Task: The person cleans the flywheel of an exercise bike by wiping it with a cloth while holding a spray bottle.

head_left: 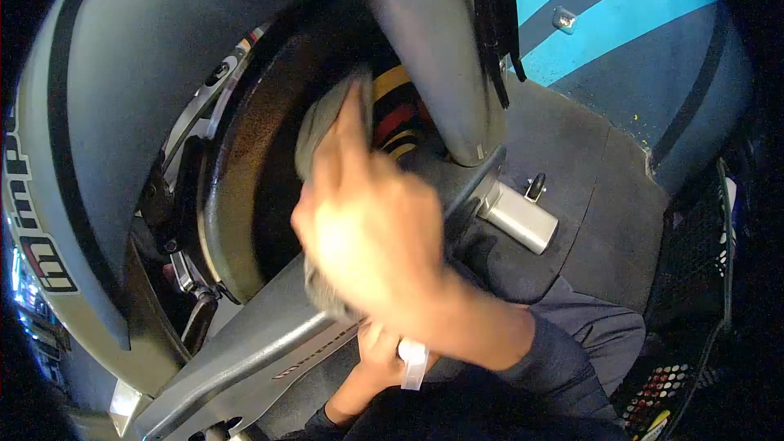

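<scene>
My right hand [367, 229], blurred by motion, reaches across the middle of the view. It presses a grey cloth [314, 126] whose edges show beyond the fingers and below the palm. Under and around the cloth are the dark curved rim [237, 188] and recess of a grey machine. My left hand [380, 353] is lower down, beside the machine's long grey beam [237, 355], partly covered by my right forearm. A small white piece with a translucent strip [413, 369] shows at it; its fingers are mostly hidden.
Large grey curved covers [135, 57] with lettering stand at the left. A grey arm [433, 41] hangs at the top centre. To the right are a silver bracket [520, 216], a blue and dark striped panel [604, 33] and a black mesh basket [690, 261].
</scene>
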